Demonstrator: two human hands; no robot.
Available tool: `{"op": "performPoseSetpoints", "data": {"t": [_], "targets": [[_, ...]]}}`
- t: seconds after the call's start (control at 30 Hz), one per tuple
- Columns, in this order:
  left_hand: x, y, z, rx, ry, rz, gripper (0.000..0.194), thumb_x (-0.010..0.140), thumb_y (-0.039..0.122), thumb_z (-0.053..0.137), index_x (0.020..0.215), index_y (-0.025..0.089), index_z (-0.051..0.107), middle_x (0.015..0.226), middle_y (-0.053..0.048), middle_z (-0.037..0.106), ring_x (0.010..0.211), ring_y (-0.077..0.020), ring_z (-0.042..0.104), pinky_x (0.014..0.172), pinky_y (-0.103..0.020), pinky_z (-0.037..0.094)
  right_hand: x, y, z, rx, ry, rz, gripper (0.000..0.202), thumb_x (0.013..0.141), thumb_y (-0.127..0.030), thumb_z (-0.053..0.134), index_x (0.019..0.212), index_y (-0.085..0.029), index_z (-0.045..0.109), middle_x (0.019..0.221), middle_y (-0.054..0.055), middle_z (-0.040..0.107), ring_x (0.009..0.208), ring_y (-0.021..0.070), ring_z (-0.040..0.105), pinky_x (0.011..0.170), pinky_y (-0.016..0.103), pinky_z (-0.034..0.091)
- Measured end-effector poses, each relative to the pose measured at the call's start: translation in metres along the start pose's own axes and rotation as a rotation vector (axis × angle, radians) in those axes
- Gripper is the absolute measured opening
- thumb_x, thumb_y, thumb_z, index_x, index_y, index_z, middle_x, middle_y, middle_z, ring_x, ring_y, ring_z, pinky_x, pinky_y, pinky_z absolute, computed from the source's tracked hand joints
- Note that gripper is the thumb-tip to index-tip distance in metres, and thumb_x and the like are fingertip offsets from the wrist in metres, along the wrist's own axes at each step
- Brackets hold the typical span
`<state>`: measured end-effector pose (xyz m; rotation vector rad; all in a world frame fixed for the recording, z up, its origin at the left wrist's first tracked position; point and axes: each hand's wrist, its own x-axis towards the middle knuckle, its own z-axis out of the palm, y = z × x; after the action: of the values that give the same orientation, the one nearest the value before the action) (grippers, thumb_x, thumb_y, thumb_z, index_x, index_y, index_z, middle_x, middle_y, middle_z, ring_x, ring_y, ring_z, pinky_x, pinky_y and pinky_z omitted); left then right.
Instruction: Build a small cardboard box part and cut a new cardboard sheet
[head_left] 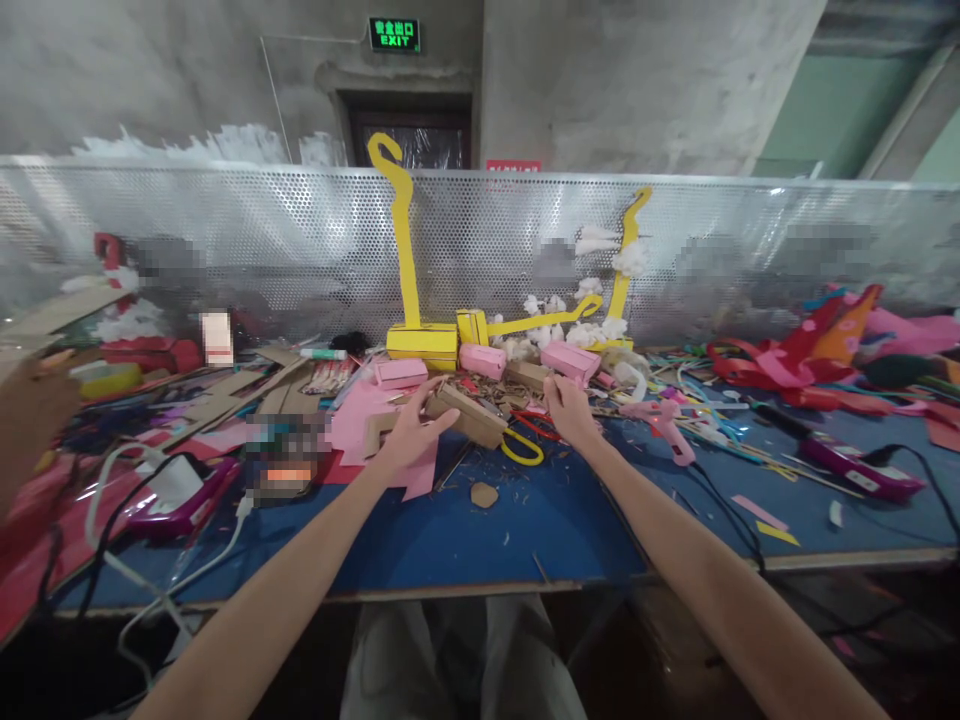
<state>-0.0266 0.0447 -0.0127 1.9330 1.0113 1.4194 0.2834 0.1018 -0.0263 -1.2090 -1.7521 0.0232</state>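
My left hand (414,435) grips the left end of a small tan cardboard box (474,416), thumb across its near side and the other fingers partly hidden behind. The box is tilted. Beneath this hand lie pink sheets (352,425) and another folded cardboard piece (373,435). My right hand (571,412) is loosely curved, fingers a little apart, just in front of a pink paper box (570,360). Whether it touches that box cannot be made out. Between my hands are yellow-handled scissors (525,452), red-handled scissors (536,425) and a cardboard strip (527,374).
Yellow hooked shapes on boxes (421,343) stand at the back. A pink glue gun (675,430) with a black cord lies right. Purple power strips (874,470) and cables lie at both sides. Another person's arm (34,420) is at far left. A perforated metal screen (300,240) runs behind.
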Motion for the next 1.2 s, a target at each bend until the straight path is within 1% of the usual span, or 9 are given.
{"op": "performPoseSetpoints", "data": {"t": [0.23,0.3,0.4,0.47,0.6,0.73,0.9,1.03,1.2], "targets": [[0.000,0.004,-0.001,-0.014,-0.020,0.013,0.067,0.081,0.044,0.071,0.142,0.027,0.049,0.144,-0.008,0.053,0.121,-0.0263,0.057,0.093,-0.038,0.054,0.002,-0.006,-0.005,0.037,0.016,-0.008,0.030,0.097,-0.035,0.061,0.120,-0.016,0.061,0.119,0.008,0.065,0.101,0.0217,0.066,0.086,0.043,0.056],[-0.001,0.006,-0.001,-0.020,-0.025,0.013,0.067,0.082,0.043,0.071,0.142,0.028,0.048,0.142,-0.008,0.055,0.120,-0.0265,0.058,0.093,-0.038,0.054,0.000,-0.018,-0.007,0.079,-0.040,-0.055,0.026,0.098,-0.036,0.059,0.114,-0.015,0.064,0.112,0.007,0.068,0.096,0.0206,0.066,0.085,0.041,0.055],[-0.003,0.011,0.002,-0.037,-0.041,0.024,0.067,0.082,0.041,0.071,0.143,0.028,0.047,0.143,-0.008,0.055,0.121,-0.0269,0.059,0.094,-0.040,0.054,-0.009,-0.046,-0.008,0.167,-0.199,-0.162,0.026,0.100,-0.037,0.052,0.105,-0.019,0.070,0.098,0.006,0.073,0.086,0.0189,0.067,0.078,0.034,0.054],[-0.006,0.015,0.004,-0.053,-0.051,0.040,0.068,0.082,0.040,0.071,0.144,0.029,0.047,0.146,-0.008,0.053,0.126,-0.0275,0.057,0.099,-0.042,0.052,-0.016,-0.065,-0.005,0.215,-0.298,-0.230,0.025,0.096,-0.039,0.057,0.106,-0.021,0.071,0.101,0.005,0.074,0.087,0.0195,0.068,0.077,0.031,0.053],[-0.009,0.020,0.008,-0.086,-0.067,0.058,0.073,0.081,0.039,0.072,0.147,0.029,0.042,0.150,-0.009,0.050,0.129,-0.0281,0.056,0.105,-0.045,0.049,-0.025,-0.086,0.002,0.252,-0.372,-0.271,0.019,0.092,-0.035,0.061,0.094,-0.020,0.072,0.090,0.003,0.074,0.079,0.0187,0.065,0.074,0.030,0.049],[-0.011,0.017,0.011,-0.118,-0.075,0.048,0.077,0.083,0.037,0.072,0.150,0.028,0.035,0.139,-0.010,0.059,0.123,-0.0270,0.061,0.105,-0.048,0.049,-0.024,-0.084,0.004,0.271,-0.377,-0.263,0.017,0.092,-0.032,0.059,0.085,-0.019,0.069,0.081,0.000,0.071,0.073,0.0168,0.063,0.070,0.028,0.047],[-0.010,0.012,0.017,-0.161,-0.077,0.032,0.077,0.080,0.037,0.075,0.147,0.028,0.037,0.145,-0.011,0.053,0.130,-0.0280,0.055,0.105,-0.047,0.049,-0.024,-0.083,0.001,0.274,-0.321,-0.261,0.020,0.092,-0.034,0.059,0.082,-0.019,0.067,0.079,0.000,0.069,0.072,0.0164,0.061,0.068,0.027,0.046],[-0.009,0.010,0.020,-0.241,-0.101,0.009,0.077,0.082,0.038,0.074,0.147,0.029,0.033,0.145,-0.012,0.053,0.126,-0.0272,0.059,0.103,-0.048,0.051,-0.026,-0.085,0.003,0.264,-0.264,-0.289,0.020,0.093,-0.036,0.061,0.081,-0.020,0.067,0.078,0.002,0.068,0.073,0.0180,0.061,0.070,0.030,0.046],[-0.010,0.007,0.023,-0.359,-0.050,-0.037,0.074,0.076,0.034,0.081,0.138,0.027,0.040,0.140,-0.010,0.056,0.126,-0.0246,0.057,0.111,-0.048,0.043,-0.032,-0.087,0.011,0.256,-0.240,-0.356,0.019,0.091,-0.035,0.065,0.080,-0.021,0.067,0.076,0.003,0.064,0.074,0.0191,0.059,0.072,0.032,0.046]]}}
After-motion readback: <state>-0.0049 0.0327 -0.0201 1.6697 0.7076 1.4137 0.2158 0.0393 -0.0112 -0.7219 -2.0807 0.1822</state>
